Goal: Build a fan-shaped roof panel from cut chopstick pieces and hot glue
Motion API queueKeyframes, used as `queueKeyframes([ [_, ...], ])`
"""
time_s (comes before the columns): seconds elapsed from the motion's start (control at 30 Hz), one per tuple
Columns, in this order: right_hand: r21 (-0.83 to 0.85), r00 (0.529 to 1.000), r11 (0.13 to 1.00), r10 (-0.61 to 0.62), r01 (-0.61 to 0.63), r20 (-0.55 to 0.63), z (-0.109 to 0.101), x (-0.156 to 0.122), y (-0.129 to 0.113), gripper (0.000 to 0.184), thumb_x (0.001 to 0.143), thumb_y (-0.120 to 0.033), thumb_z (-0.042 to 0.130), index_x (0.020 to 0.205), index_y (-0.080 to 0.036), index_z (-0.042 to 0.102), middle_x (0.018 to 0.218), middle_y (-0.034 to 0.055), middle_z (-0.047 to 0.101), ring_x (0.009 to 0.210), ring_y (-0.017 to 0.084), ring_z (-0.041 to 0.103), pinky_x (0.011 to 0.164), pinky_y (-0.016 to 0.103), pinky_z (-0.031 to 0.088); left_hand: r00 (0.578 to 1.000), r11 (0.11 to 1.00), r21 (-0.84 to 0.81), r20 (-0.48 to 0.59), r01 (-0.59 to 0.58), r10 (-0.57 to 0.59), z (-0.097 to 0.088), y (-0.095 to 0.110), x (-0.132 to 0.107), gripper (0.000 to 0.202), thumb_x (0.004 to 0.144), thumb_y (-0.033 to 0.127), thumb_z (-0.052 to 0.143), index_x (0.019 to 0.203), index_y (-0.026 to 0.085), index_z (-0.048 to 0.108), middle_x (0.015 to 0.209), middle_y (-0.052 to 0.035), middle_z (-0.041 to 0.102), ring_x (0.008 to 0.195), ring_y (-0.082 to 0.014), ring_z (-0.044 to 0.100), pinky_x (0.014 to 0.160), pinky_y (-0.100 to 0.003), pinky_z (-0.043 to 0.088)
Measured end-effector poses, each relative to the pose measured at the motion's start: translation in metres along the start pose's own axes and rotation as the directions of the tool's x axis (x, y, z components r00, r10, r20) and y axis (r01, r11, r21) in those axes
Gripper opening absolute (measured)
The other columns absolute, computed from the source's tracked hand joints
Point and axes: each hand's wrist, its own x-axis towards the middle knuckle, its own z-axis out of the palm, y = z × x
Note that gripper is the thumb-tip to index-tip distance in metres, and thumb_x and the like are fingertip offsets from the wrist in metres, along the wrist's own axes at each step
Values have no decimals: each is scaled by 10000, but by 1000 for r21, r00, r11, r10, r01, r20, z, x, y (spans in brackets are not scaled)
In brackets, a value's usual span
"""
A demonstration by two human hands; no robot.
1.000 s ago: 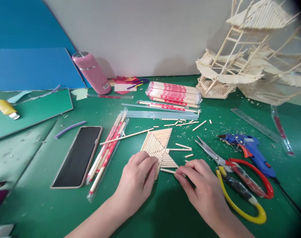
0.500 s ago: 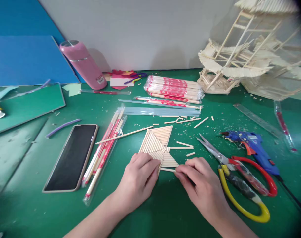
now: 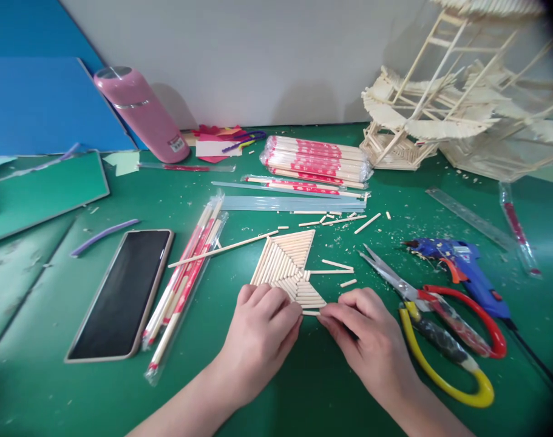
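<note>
A panel of short wooden sticks [image 3: 283, 258], laid side by side in wedges that meet near its middle, lies flat on the green table. A short wooden stick [image 3: 311, 313] runs along its near edge. My right hand [image 3: 365, 328] is closed, with thumb and forefinger pinching that stick's right end. On the stick's left end are the closed fingertips of my left hand [image 3: 264, 337], which covers the panel's near left corner. Just right of the panel, a longer stick [image 3: 331, 272] and a small loose piece [image 3: 348, 283] rest on the table.
Scissors [image 3: 422, 303] and a blue glue gun [image 3: 462, 261] lie on the right. To the left are wrapped chopsticks [image 3: 185, 285] and a phone [image 3: 121, 297]. Behind stand a pink bottle [image 3: 144, 115], a chopstick bundle [image 3: 317, 161] and a stick-built model [image 3: 422, 121].
My left hand has shifted slightly right along the short stick, covering more of its left end. My right hand keeps its pinch almost in place. The view has moved slightly.
</note>
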Motion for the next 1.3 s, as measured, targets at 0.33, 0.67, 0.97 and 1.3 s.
queueKeyframes([
  [0.33,66,1000,998,11,-10,-16,2,3,0,95,819,-136,551,862,-209,592,753,18,579,720,152,494,615,288,418,999,997,60,-19,-47,49,2,3,2,192,858,112,419,752,164,571,683,-21,571,634,-155,427,609,-323,316],
  [0.67,91,995,993,82,-76,-59,-2,-2,3,97,814,-134,558,898,-181,553,790,29,551,741,140,504,620,271,440,996,994,68,-32,-82,85,0,3,3,179,852,98,420,794,155,579,699,-33,586,641,-164,453,610,-324,345],
  [0.97,54,997,997,64,-61,-41,-1,-5,7,93,819,-126,535,864,-186,590,772,25,543,735,142,511,615,274,441,997,996,48,-19,-71,72,0,3,1,172,847,90,429,755,156,559,701,-32,577,642,-161,449,613,-323,346],
  [1.3,20,997,998,61,-60,-40,-1,-4,6,102,834,-145,510,856,-187,600,769,42,561,724,158,524,603,296,453,999,999,30,-16,-31,31,2,2,-1,112,848,93,432,812,170,505,742,-27,541,681,-161,463,652,-324,360],
])
